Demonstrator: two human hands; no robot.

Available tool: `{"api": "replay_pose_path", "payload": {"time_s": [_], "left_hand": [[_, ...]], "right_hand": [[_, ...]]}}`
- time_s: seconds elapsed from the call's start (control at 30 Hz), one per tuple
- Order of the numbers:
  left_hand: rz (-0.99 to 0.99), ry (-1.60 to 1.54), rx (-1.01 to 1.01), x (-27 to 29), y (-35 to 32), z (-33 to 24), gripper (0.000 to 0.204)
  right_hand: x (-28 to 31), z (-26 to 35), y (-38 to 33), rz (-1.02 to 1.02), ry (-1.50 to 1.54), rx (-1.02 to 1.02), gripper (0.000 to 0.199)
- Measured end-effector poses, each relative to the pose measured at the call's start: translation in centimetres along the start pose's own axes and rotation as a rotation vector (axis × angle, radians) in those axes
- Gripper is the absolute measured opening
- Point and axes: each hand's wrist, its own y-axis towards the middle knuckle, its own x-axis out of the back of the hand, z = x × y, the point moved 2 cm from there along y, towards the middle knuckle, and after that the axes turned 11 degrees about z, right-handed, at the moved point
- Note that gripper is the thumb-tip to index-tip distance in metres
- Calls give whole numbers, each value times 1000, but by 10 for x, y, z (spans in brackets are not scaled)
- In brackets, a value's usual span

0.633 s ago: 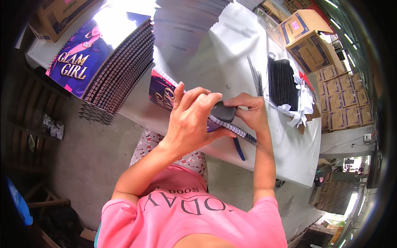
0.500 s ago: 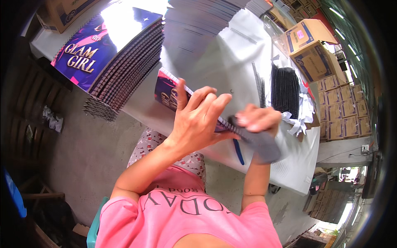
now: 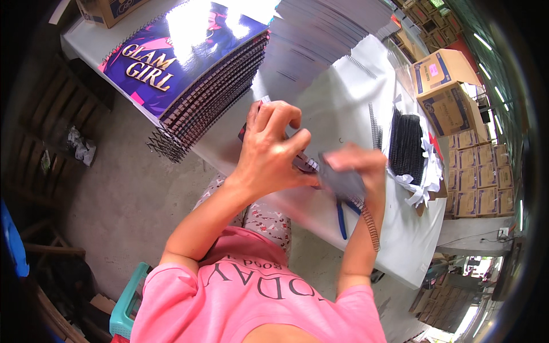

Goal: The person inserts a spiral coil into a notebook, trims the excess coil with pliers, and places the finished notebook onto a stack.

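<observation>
1. Room: a concrete floor [image 3: 131, 200] fills the left and lower centre of the frame; stacked cardboard cartons [image 3: 477, 177] line the right edge, with two larger open cartons [image 3: 443, 86] above them.
2. Surface: a long white worktable [image 3: 343, 97] runs from the upper left to the lower right.
3. A tall stack of spiral-bound books with glossy purple covers [image 3: 183, 63] sits on the table at upper left; a stack of grey sheets [image 3: 326, 28] lies at top centre.
4. A bundle of black wire spirals [image 3: 407, 146] rests on white wrapping at centre right, near the table edge.
5. Left hand [image 3: 271, 151], centre of frame: fingers curled and pressed down on a small spiral-bound booklet [image 3: 303, 164] at the table's near edge.
6. Right hand [image 3: 357, 168], just right of it and blurred: closed around a dark tool; the booklet's wire spiral [image 3: 370, 223] hangs below it.
7. Blue-handled pliers [image 3: 341, 220] lie on the table under the right hand.
</observation>
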Motion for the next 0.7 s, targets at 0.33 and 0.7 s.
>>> {"api": "replay_pose_path", "payload": {"time_s": [0.33, 0.7], "left_hand": [[-29, -187, 117, 6, -2, 9, 68], [-94, -533, 194, -11, -7, 33, 87]], "right_hand": [[-17, -2, 15, -111, 278, 35, 13], [-10, -2, 35, 12, 78, -164, 27]]}}
